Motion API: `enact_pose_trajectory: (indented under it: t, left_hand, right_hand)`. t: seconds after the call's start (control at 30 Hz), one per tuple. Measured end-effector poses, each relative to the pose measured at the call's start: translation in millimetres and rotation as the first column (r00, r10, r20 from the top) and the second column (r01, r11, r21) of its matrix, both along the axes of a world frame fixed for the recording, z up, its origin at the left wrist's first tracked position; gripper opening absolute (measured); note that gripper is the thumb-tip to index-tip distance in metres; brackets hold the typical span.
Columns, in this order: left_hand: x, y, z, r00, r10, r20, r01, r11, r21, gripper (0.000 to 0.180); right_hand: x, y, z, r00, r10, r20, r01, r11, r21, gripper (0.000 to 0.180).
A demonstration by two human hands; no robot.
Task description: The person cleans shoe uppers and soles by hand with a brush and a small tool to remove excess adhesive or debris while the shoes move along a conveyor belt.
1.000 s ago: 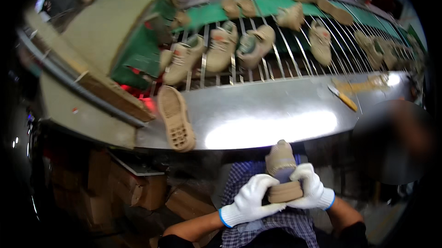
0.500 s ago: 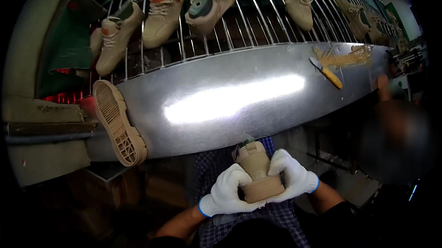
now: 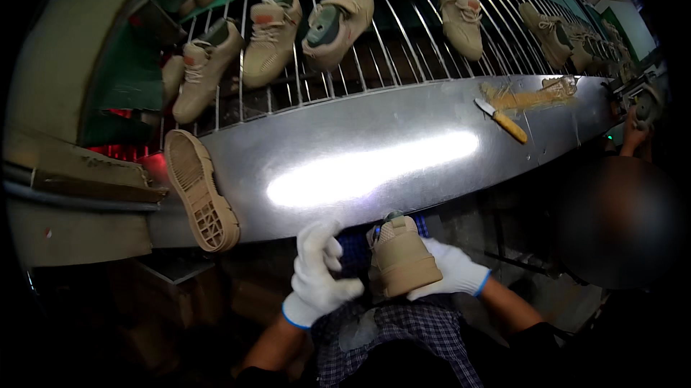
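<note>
A beige shoe [image 3: 404,262] is over my lap at the bench's near edge, its heel toward me and its sole attached. My right hand [image 3: 452,269], in a white knitted glove with a blue cuff, grips the shoe from the right and beneath; its fingers are partly hidden behind the heel. Off to the shoe's left, my gloved left hand [image 3: 317,273] is raised and apart from it, fingers spread and slightly curled, with nothing in them. A loose beige sole [image 3: 203,194] lies at the left end of the metal bench, its tread-like grid facing up.
Beyond the metal bench [image 3: 374,125] runs a rack of metal rods [image 3: 360,64] bearing several beige shoes [image 3: 272,39]. A yellow-handled knife [image 3: 504,122] rests at the bench's right, beside brown tape [image 3: 529,98]. A co-worker's hand [image 3: 635,129] shows at the far right.
My left hand has let go of the shoe and moved left and up, its fingers opening. My right hand still holds the shoe. The whole view has shifted slightly.
</note>
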State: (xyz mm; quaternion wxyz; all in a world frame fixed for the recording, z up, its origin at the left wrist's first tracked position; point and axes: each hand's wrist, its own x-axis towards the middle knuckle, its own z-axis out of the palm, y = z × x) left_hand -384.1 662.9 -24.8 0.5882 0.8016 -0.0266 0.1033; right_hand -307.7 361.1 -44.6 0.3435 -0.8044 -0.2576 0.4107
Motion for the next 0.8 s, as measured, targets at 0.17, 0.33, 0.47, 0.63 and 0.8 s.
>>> enact_pose_trajectory:
  t: [0.17, 0.33, 0.47, 0.63, 0.8]
  left_hand:
    - [57.2, -2.9, 22.8, 0.966, -0.248, 0.079, 0.248, 0.969, 0.007, 0.030]
    - [102.1, 38.1, 60.7, 0.952, 0.302, 0.046, -0.249, 0.855, -0.454, 0.041]
    - [67.6, 64.7, 28.9, 0.863, 0.489, 0.127, -0.505, 0.827, 0.248, 0.053]
    - [30.3, 38.4, -33.0, 0.857, 0.480, 0.189, -0.500, 0.682, 0.535, 0.064]
    - [20.6, 12.5, -31.1, 0.800, 0.491, 0.345, -0.599, 0.687, 0.412, 0.089]
  right_hand:
    - [6.2, 28.3, -20.0, 0.933, -0.061, -0.355, 0.184, 0.928, 0.325, 0.096]
    - [110.8, 84.8, 59.8, 0.949, -0.267, -0.170, 0.313, 0.871, 0.378, 0.049]
    - [207.8, 15.9, 72.7, 0.617, -0.283, 0.734, 0.263, 0.954, 0.146, 0.041]
    - [228.0, -112.2, 14.7, 0.378, -0.113, 0.919, 0.601, 0.785, -0.151, 0.039]
    - [241.5, -86.6, 23.1, 0.387, -0.264, 0.883, 0.606, 0.795, -0.028, 0.036]
